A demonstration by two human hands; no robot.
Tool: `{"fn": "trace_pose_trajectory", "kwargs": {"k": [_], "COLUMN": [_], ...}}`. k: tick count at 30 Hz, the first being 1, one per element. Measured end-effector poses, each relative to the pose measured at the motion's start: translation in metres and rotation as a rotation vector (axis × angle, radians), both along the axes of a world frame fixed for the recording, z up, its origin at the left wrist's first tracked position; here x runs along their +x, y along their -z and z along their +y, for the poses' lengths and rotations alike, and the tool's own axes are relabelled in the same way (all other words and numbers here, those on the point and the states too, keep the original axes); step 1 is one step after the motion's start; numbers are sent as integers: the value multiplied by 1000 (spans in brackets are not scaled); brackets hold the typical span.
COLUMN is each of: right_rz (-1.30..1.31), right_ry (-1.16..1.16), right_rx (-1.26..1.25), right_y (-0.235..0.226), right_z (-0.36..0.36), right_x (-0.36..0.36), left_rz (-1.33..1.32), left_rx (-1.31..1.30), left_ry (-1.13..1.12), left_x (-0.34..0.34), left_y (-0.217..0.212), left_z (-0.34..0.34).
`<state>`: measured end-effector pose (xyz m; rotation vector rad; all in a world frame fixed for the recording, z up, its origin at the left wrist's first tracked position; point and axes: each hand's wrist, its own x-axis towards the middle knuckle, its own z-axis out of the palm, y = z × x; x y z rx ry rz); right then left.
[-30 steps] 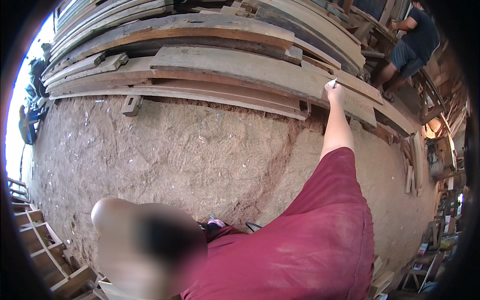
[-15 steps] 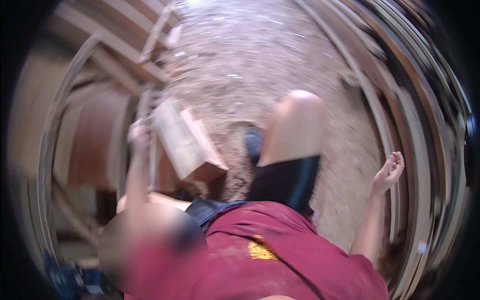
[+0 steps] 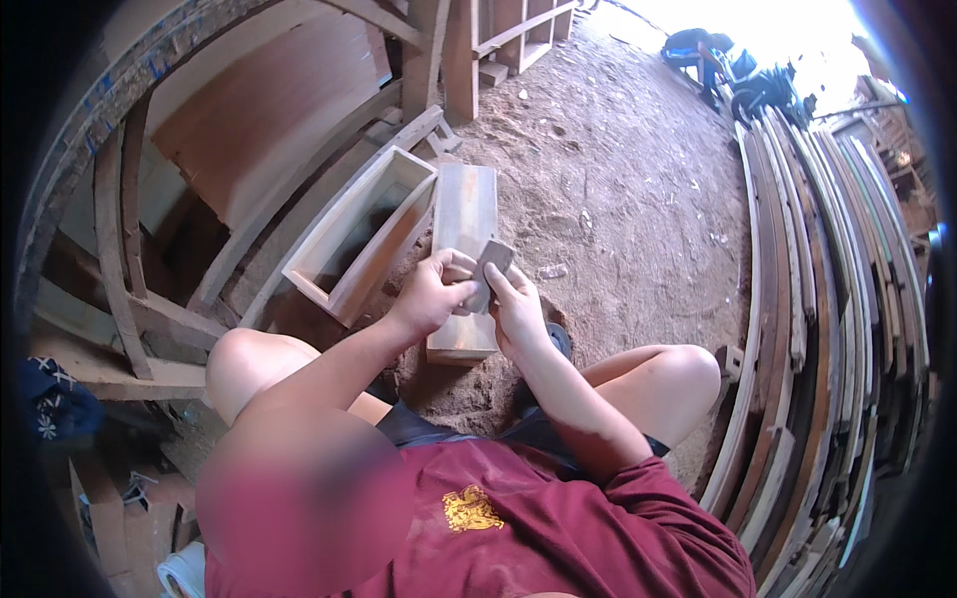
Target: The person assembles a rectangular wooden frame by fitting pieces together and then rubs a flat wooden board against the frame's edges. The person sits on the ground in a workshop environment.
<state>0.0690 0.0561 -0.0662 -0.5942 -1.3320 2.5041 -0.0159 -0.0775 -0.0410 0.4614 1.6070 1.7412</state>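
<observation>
both hands [image 3: 435, 293] [image 3: 518, 313] clamp a small grey-brown piece [image 3: 497, 256] between them — over a length of wood [image 3: 466, 207].

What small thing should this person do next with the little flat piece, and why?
Probably settle the small flat piece against the long wooden piece: the left hand and right hand both grip it, and that wood's broad upper face appears directly below.

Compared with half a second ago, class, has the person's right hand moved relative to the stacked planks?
Yes. The right hand has moved left, away from the stacked planks, and is now beside the left hand.
</observation>
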Motion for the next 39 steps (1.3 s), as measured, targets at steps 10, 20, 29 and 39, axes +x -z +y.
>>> {"fn": "trace_pose_trajectory", "kwargs": {"k": [10,20,29,39], "right_rz": [282,-363,-439,-560], "right_ry": [-559,-55,41,7], "right_rx": [-1018,466,768,969], "right_y": [10,29,128,110], "right_z": [68,89,60,72], "right_x": [-23,-13,2,-78], "left_rz": [406,417,167,222], "left_rx": [-399,-696,-754,-654], "left_ry": [-97,-117,-310,-401], "left_x": [-27,-62,-81,-75], "left_y": [45,78,128,137], "left_z": [-8,18,58,66]}}
